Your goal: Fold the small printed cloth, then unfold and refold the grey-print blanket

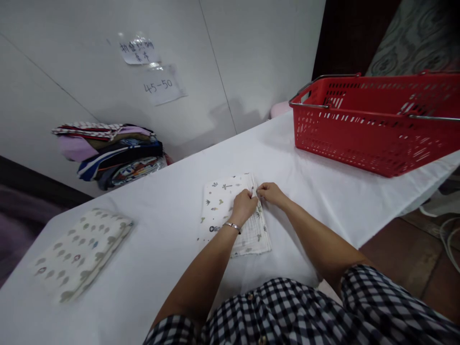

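A white muslin cloth point(221, 201) with small printed animals and plants lies folded in a rectangle on the table in front of me. My left hand point(245, 207), with a bracelet at the wrist, rests over it, fingers closed on its right-hand edge. Just to the right, my right hand point(271, 193) pinches the layered edge of the same cloth. The fingertips of both hands nearly meet there, and exactly which layers they hold is hidden. Apart from my hands, a second folded cloth point(84, 247) with a green tree-like print lies at the left.
A white tablecloth point(161, 268) covers the table. The red plastic basket point(345, 134) with metal handles stands at the back right. Beyond the far edge, a stack of folded fabrics point(115, 148) sits by the wall. Handwritten paper signs point(163, 87) hang above it.
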{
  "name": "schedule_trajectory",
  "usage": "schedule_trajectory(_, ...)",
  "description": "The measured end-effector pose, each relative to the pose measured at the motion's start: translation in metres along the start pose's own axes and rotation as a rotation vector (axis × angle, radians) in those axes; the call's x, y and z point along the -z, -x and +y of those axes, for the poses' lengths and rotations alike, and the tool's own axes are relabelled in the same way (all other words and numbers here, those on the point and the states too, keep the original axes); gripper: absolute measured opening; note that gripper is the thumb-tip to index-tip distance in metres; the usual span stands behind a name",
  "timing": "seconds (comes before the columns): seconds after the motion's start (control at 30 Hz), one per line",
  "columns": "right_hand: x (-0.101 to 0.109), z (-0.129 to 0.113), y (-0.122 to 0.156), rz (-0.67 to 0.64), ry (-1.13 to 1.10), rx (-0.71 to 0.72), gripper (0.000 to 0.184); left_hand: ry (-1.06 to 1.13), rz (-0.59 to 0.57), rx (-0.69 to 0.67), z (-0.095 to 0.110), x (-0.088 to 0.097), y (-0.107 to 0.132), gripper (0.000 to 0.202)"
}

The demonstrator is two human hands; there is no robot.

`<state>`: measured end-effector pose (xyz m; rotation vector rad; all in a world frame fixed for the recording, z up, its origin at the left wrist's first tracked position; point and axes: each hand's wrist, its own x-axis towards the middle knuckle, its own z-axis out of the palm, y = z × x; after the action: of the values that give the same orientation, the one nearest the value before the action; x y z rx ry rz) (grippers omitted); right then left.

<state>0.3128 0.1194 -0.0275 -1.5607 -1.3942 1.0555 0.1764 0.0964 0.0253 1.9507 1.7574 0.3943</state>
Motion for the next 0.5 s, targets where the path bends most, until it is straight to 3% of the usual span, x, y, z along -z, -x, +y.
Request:
schedule_trajectory(0.23, -0.0015, 0.0029, -0.0031, -0.016, 0.01, -0.016, 0.013, -0.035, 0.023, -0.021, 0.0013, -0.005, -0.0003, 0.014)
schedule_trajectory(0.5, 0.0006, -0.0061, 0.0046, -0.096, -0.054, -0.026, 0.01, -0.041, 0.023, 0.001, 0.0009, -0.0029, -0.0015, 0.008)
